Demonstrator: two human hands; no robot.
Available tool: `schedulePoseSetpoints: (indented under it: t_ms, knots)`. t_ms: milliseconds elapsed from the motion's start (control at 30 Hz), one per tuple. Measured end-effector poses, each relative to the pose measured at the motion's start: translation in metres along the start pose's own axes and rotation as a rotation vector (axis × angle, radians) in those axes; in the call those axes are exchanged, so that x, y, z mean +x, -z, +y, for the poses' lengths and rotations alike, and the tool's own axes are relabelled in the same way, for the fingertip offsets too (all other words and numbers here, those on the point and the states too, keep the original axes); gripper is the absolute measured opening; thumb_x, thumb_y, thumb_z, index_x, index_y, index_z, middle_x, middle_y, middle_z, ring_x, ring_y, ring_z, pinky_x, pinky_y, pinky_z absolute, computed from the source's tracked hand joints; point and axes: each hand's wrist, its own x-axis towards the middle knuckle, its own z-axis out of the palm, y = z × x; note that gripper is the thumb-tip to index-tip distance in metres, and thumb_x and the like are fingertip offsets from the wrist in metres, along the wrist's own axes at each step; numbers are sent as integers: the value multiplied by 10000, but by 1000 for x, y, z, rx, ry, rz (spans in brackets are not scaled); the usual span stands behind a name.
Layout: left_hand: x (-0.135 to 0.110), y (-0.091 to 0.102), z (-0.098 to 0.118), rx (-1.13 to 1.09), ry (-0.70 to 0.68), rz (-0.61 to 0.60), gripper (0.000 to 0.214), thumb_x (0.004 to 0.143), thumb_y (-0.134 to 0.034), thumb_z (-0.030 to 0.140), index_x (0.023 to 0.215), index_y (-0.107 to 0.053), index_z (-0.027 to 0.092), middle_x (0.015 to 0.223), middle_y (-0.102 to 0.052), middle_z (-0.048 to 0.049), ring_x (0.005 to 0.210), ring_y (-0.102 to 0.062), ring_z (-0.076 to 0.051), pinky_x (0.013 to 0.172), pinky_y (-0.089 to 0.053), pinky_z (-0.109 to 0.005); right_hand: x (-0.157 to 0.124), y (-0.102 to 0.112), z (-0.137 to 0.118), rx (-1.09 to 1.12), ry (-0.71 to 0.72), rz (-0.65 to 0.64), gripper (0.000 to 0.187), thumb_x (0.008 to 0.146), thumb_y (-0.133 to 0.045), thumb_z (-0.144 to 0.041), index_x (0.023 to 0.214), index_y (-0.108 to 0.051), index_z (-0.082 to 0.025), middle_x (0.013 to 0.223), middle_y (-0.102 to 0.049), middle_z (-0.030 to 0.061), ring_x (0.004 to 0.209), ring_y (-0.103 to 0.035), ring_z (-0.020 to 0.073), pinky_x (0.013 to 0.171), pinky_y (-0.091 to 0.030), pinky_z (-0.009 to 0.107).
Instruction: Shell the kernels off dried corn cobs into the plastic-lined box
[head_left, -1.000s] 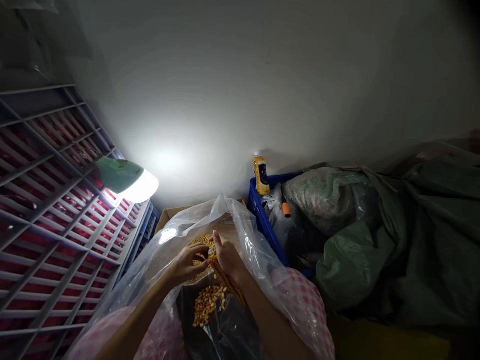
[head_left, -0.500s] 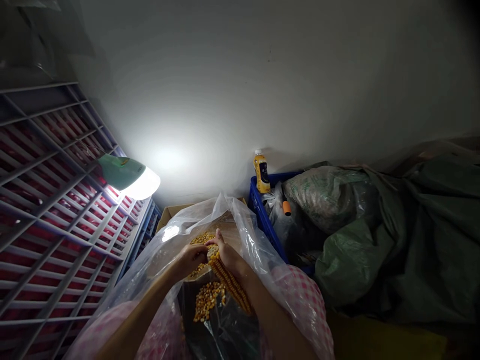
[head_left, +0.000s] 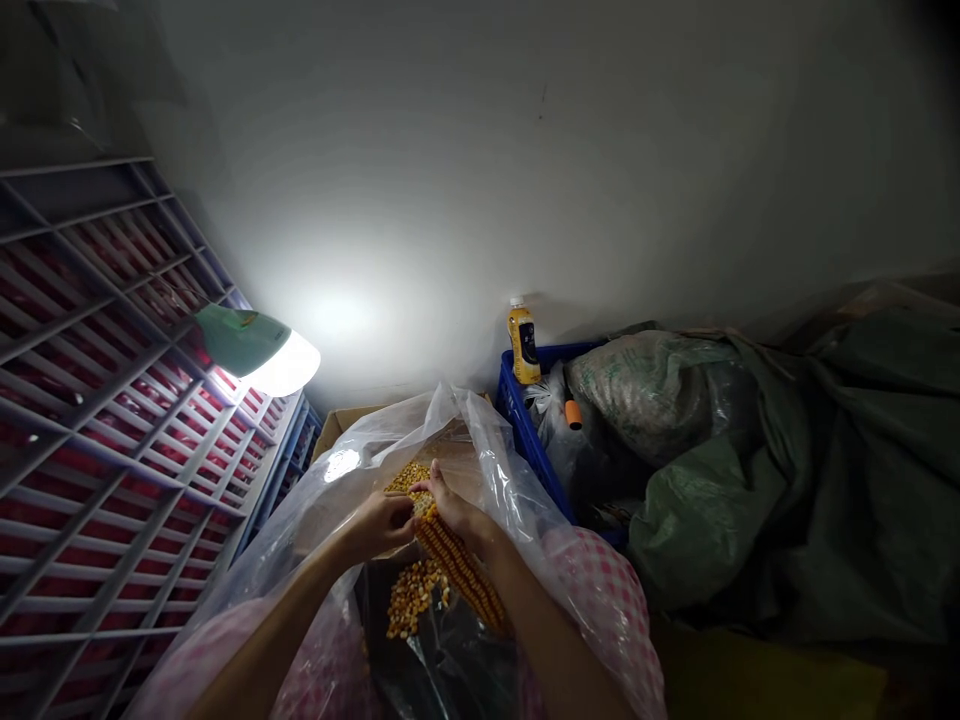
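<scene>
My right hand [head_left: 459, 508] is wrapped round a dried ear of corn [head_left: 463, 572], whose lower end slants down toward my right forearm. At its upper tip, where some pale cob shows, the curled fingers of my left hand [head_left: 386, 522] press against the kernels. Whether loose kernels are inside those fingers is hidden. Below the hands a heap of loose kernels [head_left: 414, 598] lies on dark plastic [head_left: 442, 670]. More kernels [head_left: 409, 477] lie farther back inside a clear plastic bag [head_left: 330, 500], which spreads over my lap.
A lit green lamp [head_left: 259, 350] hangs on a slatted plastic crate [head_left: 112, 420] at left. Behind the bag shows a cardboard box [head_left: 341, 420]. To the right stands a blue crate [head_left: 525, 430] with a yellow bottle [head_left: 523, 345] and an orange-ended object [head_left: 573, 414]; green sheeting [head_left: 720, 530] lies beyond.
My left hand has shifted slightly and its fingers have moved over the corn's tip. The ear has turned a little in my right hand, showing more of its rows.
</scene>
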Motion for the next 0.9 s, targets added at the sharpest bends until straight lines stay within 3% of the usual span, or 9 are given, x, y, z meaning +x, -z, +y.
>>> schedulePoseSetpoints:
  t_ms: [100,300,400,500,733,900]
  knots:
    - [0,1,1,59,-16,19,325,816,-417,347,544,-433,169,544,-400,40,508,-342,-76,499,-291,-205,-1,-2,-3,10,-92,-25,877,798,-28,-747,1159,-579,-168,605,-570,8,543,-537,144,581,-431,258]
    - [-2,6,6,-97,0,41,475,910,-236,407,585,-489,171,595,-532,-26,551,-504,-117,558,-409,-232,-3,-1,-7,60,-64,-22,844,810,-76,-744,1097,-617,-164,686,-624,37,631,-593,165,632,-470,289]
    - [-3,9,12,-106,-16,36,429,887,-355,469,847,-635,146,742,-615,-42,632,-553,-134,576,-430,-226,-1,0,-5,61,-50,5,814,806,-130,-753,1063,-635,-169,725,-646,50,673,-614,179,654,-487,309]
    - [-4,10,16,-6,7,4,434,846,-445,459,1077,-623,138,741,-637,-40,585,-550,-133,543,-415,-224,0,0,-3,38,-33,31,781,803,-178,-757,1001,-661,-176,734,-656,57,716,-624,192,685,-492,324]
    - [-5,0,9,173,-13,9,336,786,-487,297,1071,-623,181,759,-669,-50,646,-589,-165,601,-448,-239,-2,-3,-1,-93,1,91,771,779,-218,-777,894,-692,-180,750,-669,68,806,-627,215,762,-476,342]
    - [-5,-1,6,23,-46,64,366,894,-324,345,1008,-630,180,778,-667,-68,694,-603,-168,663,-462,-250,-2,-2,0,-87,-2,88,804,783,-176,-775,898,-692,-170,701,-664,62,759,-633,209,771,-476,355]
